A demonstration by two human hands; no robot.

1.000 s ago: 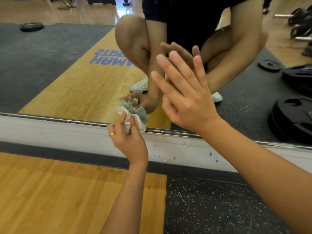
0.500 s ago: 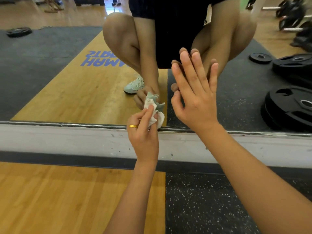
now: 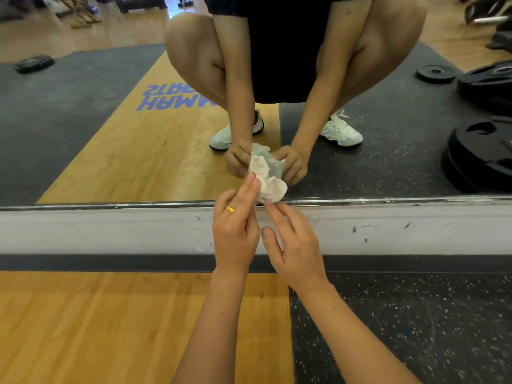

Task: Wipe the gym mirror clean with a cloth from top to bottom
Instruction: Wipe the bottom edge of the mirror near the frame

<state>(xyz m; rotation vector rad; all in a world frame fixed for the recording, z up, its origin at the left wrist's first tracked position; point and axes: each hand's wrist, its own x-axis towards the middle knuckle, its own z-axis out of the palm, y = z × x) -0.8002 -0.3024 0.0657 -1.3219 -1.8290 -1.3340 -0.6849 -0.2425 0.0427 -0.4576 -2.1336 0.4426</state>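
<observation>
Fingers (image 3: 250,189) of the left hand (image 3: 235,234) pinch the crumpled cloth (image 3: 267,184) at the gym mirror's (image 3: 83,128) bottom edge, twelve o'clock from that hand; the right hand (image 3: 297,253), loosely spread, touches it from five o'clock.

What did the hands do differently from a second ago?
The right hand came down from the mirror, where it was spread open, to the cloth; its fingertips now touch it. The left hand still grips the cloth at the mirror's bottom edge.
</observation>
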